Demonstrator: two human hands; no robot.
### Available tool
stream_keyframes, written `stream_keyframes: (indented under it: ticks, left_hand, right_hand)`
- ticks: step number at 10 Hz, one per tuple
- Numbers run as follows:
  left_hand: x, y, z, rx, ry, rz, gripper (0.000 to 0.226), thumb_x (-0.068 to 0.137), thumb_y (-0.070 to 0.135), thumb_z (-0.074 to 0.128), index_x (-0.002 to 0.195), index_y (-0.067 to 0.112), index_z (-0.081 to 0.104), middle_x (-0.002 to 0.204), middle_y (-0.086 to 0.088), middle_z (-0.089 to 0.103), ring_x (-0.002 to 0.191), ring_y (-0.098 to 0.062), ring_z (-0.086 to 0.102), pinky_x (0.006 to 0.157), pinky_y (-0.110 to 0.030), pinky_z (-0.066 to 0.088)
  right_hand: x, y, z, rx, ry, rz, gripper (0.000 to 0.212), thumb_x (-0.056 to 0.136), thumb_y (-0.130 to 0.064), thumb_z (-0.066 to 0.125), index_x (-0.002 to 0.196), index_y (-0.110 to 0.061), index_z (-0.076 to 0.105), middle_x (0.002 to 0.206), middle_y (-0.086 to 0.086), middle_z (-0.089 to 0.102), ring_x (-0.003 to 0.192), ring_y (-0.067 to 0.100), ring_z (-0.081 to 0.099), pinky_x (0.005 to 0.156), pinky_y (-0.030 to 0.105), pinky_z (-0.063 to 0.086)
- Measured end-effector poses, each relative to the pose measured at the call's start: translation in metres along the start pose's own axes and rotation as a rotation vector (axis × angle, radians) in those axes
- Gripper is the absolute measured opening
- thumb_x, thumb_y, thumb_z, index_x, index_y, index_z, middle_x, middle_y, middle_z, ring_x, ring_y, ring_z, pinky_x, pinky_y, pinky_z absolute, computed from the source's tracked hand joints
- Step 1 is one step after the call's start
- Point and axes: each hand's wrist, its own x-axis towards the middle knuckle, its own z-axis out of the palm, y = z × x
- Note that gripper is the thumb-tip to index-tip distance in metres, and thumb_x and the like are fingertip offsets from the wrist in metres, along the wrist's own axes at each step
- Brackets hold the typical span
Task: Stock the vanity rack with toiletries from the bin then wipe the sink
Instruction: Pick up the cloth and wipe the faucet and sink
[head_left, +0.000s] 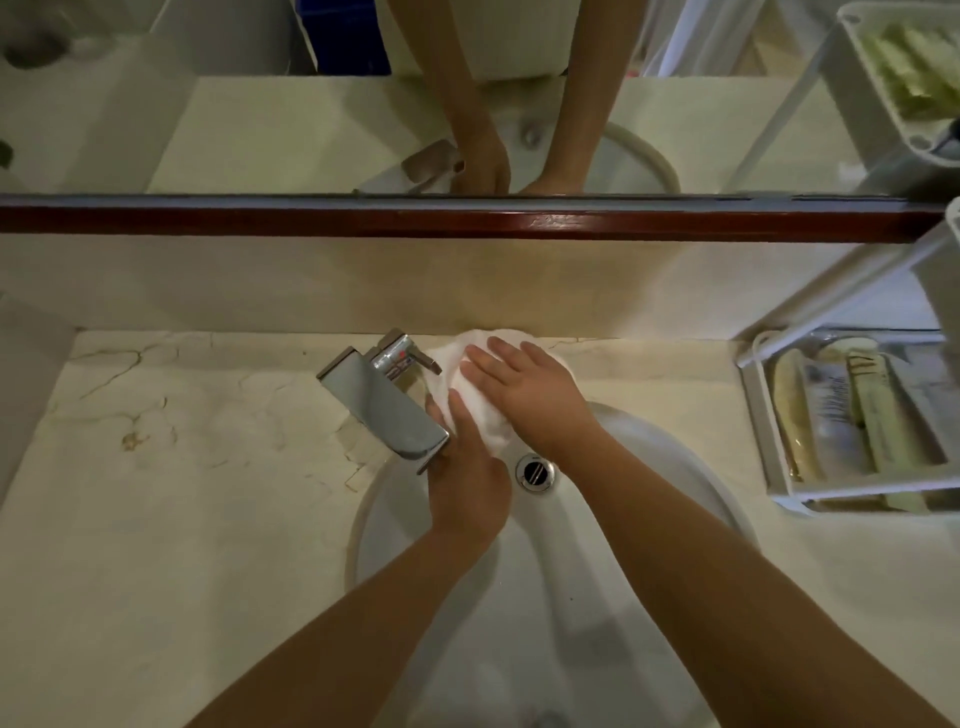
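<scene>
One stretch of pale, veined counter (182, 493) fills the L side, w/ a brownish mark near its middle. Next over, chrome faucet (384, 405), square spout angled down-right over the basin edge, lever up at the back. L hand (465, 478) sits right under the spout tip: thumb lies across the near end of the white cloth (491, 428), fingers tuck beneath spout & cloth, so it grips that end; fingertips mostly hidden. Cloth is bunched on the sink's back rim, running up to the wall just R of the faucet. R hand (524, 395) lies flat on top of it, fingers straight & spread, palm pressing down, nothing pinched. Just below the R wrist, round metal drain (535, 472). White sink (649, 457) curves around both forearms. Far R, white rack (779, 467) stands on the counter, well apart from the hands; its lower tray holds long pale toiletries (878, 415), labels too blurred to read.
</scene>
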Motion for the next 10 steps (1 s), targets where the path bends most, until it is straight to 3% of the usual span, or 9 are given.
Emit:
stream_keyframes:
  ticks: [1,2,3,4,5,6,8,9,10]
  left_hand:
    - [0.003,-0.006,0.002,0.014,-0.009,-0.015,0.085,0.094,0.014,0.044,0.15,0.011,-0.02,0.16,-0.016,-0.001,0.116,-0.023,0.053,0.087,-0.024,0.043]
    - [0.009,-0.012,0.007,0.061,0.034,-0.019,0.089,0.092,0.019,0.047,0.15,0.009,-0.021,0.159,-0.014,-0.015,0.122,-0.025,0.051,0.086,-0.023,0.044]
    - [0.015,-0.02,0.018,0.115,0.089,0.011,0.096,0.088,0.018,0.054,0.15,0.007,-0.019,0.144,-0.006,-0.05,0.144,-0.031,0.026,0.089,-0.025,0.048]
    - [0.024,-0.032,0.023,0.241,0.153,0.072,0.096,0.085,0.017,0.055,0.151,0.006,-0.015,0.151,-0.01,-0.039,0.148,-0.03,-0.015,0.102,-0.034,0.046]
    - [0.04,-0.044,0.029,0.229,0.199,0.125,0.094,0.081,0.015,0.057,0.152,0.005,-0.005,0.157,-0.014,-0.025,0.146,-0.03,-0.02,0.111,-0.049,0.034]
    - [0.046,-0.052,0.033,0.167,0.208,0.204,0.097,0.078,0.011,0.063,0.152,0.006,0.001,0.16,-0.018,0.0,0.149,-0.035,0.002,0.117,-0.056,0.019]
    - [0.047,-0.045,0.032,0.055,0.122,0.143,0.099,0.077,0.002,0.063,0.151,0.003,-0.002,0.16,-0.019,0.001,0.146,-0.04,0.01,0.117,-0.057,0.013]
    - [0.055,-0.035,0.026,0.089,0.268,0.071,0.087,0.073,0.001,0.07,0.146,-0.01,0.023,0.152,-0.03,0.025,0.138,-0.048,0.029,0.112,-0.058,0.02]
    - [0.073,-0.03,0.029,0.188,0.304,0.063,0.046,0.09,0.013,0.051,0.133,-0.001,0.042,0.128,-0.022,0.06,0.115,-0.038,0.061,0.103,-0.047,0.042]
  right_hand:
    - [0.012,-0.005,0.007,0.004,0.018,-0.049,0.058,0.07,-0.014,0.077,0.127,-0.014,0.064,0.134,0.005,0.06,0.123,0.029,0.057,0.098,0.045,0.048]
    - [0.018,-0.007,0.013,0.011,0.034,-0.083,0.054,0.075,-0.015,0.065,0.129,-0.014,0.062,0.136,0.005,0.058,0.127,0.028,0.054,0.102,0.046,0.044]
    - [0.02,-0.007,0.019,0.051,0.041,-0.092,0.057,0.08,-0.011,0.065,0.137,-0.014,0.054,0.146,0.006,0.049,0.136,0.027,0.044,0.112,0.046,0.032]
    - [0.019,-0.005,0.02,0.102,-0.016,-0.126,0.061,0.09,-0.008,0.052,0.148,-0.014,0.037,0.157,0.006,0.03,0.147,0.025,0.023,0.12,0.043,0.011]
    - [0.02,-0.004,0.02,0.132,-0.046,-0.144,0.065,0.091,-0.005,0.046,0.152,-0.015,0.027,0.161,0.004,0.02,0.15,0.021,0.012,0.121,0.039,0.002]
    - [0.023,-0.006,0.019,0.136,-0.055,-0.163,0.068,0.091,-0.004,0.046,0.153,-0.016,0.022,0.162,0.002,0.017,0.15,0.018,0.008,0.122,0.038,0.001]
    - [0.031,-0.007,0.012,0.17,-0.095,-0.124,0.068,0.092,-0.008,0.05,0.153,-0.018,0.022,0.162,0.001,0.018,0.149,0.017,0.015,0.119,0.035,0.008]
    - [0.033,-0.007,0.01,0.207,-0.083,-0.084,0.064,0.094,-0.008,0.048,0.152,-0.018,0.024,0.161,0.001,0.019,0.148,0.017,0.018,0.119,0.034,0.01]
    - [0.034,-0.005,0.01,0.223,-0.064,-0.049,0.062,0.095,-0.007,0.047,0.152,-0.018,0.026,0.161,0.002,0.021,0.147,0.017,0.021,0.118,0.033,0.012]
